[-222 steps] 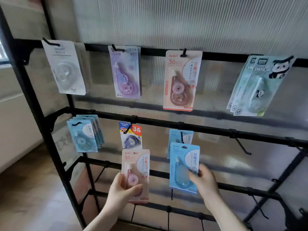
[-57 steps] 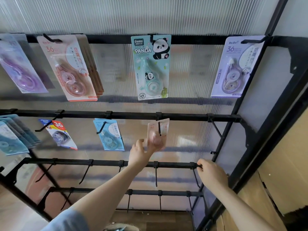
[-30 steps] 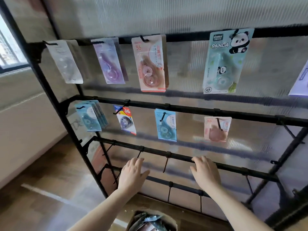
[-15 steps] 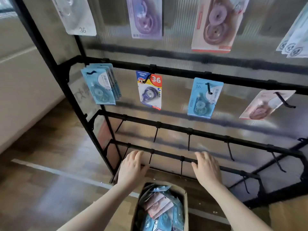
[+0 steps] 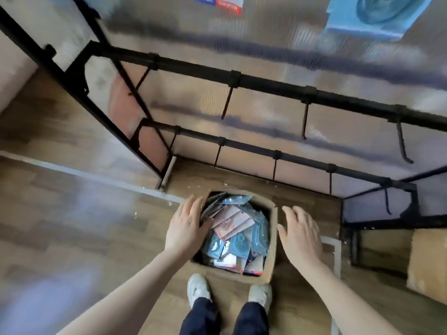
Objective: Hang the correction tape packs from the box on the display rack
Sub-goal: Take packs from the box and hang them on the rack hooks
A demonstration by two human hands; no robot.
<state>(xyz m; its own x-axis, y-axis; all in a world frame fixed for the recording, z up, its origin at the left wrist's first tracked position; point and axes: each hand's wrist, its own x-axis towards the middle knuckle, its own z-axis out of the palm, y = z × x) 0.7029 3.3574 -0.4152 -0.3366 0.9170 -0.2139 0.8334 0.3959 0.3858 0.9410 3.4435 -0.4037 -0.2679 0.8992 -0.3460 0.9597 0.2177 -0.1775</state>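
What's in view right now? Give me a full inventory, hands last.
cardboard box: one, brown, on the floor before the rack
correction tape packs: a heap, mostly blue and pink, in the box
display rack: one, black, two rails of bare hooks
hanging packs: two partly seen, blue and red-white, top edge
floor: wooden
shoes: two, white, near the box
left hand: open, over the box's left rim
right hand: open, right of the box

Looked like a small stationery shop or stockroom corner, black metal display rack (image 5: 266, 83) with rows of bare peg hooks (image 5: 305, 122), carded packs (image 5: 370, 15) hung above, cardboard box (image 5: 272, 238) of packaged stock on wood-look floor (image 5: 72, 226), ribbed translucent panel (image 5: 266, 44) behind.
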